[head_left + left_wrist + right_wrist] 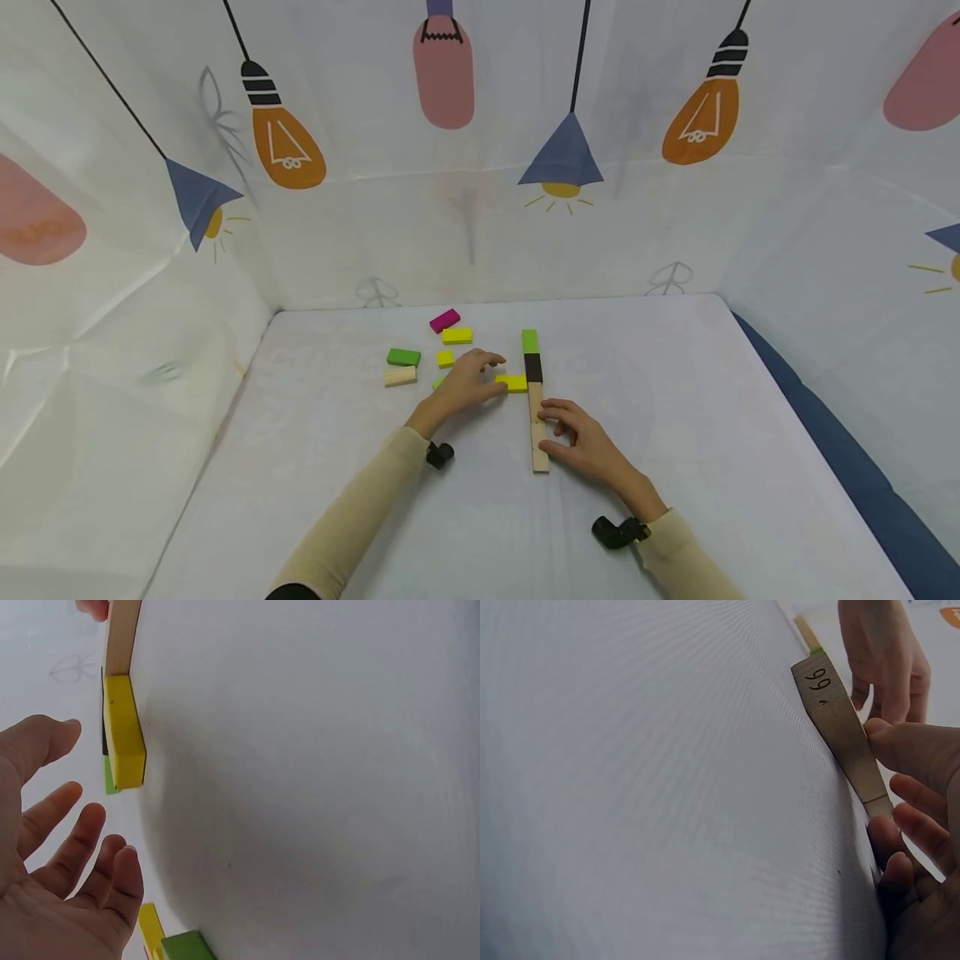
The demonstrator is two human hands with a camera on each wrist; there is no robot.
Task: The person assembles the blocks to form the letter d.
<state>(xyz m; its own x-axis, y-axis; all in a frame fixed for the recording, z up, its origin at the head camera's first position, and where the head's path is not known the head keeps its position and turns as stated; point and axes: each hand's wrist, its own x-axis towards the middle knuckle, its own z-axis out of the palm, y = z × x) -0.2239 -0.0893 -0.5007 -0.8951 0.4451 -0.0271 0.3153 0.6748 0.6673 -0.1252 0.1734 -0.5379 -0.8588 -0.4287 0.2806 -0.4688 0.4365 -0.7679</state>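
Observation:
A straight row of blocks lies on the white table: a green block [530, 341], a dark brown block [533, 367] and two plain wooden blocks [539, 450]. A yellow block [513, 383] sticks out from the row's left side. My left hand [465, 382] hovers beside this yellow block; in the left wrist view its fingers are spread and apart from it. Along the right side of the wooden blocks, my right hand [581, 440] touches them with thumb and fingertips. One wooden block's end [819, 681] bears printed marks in the right wrist view.
Left of the row lie loose blocks: magenta [445, 320], yellow [457, 336], a smaller-looking yellow [446, 359], green [403, 357] and plain wood [400, 377]. A light green block is partly hidden by the left hand. A patterned white curtain [495, 233] hangs behind the table.

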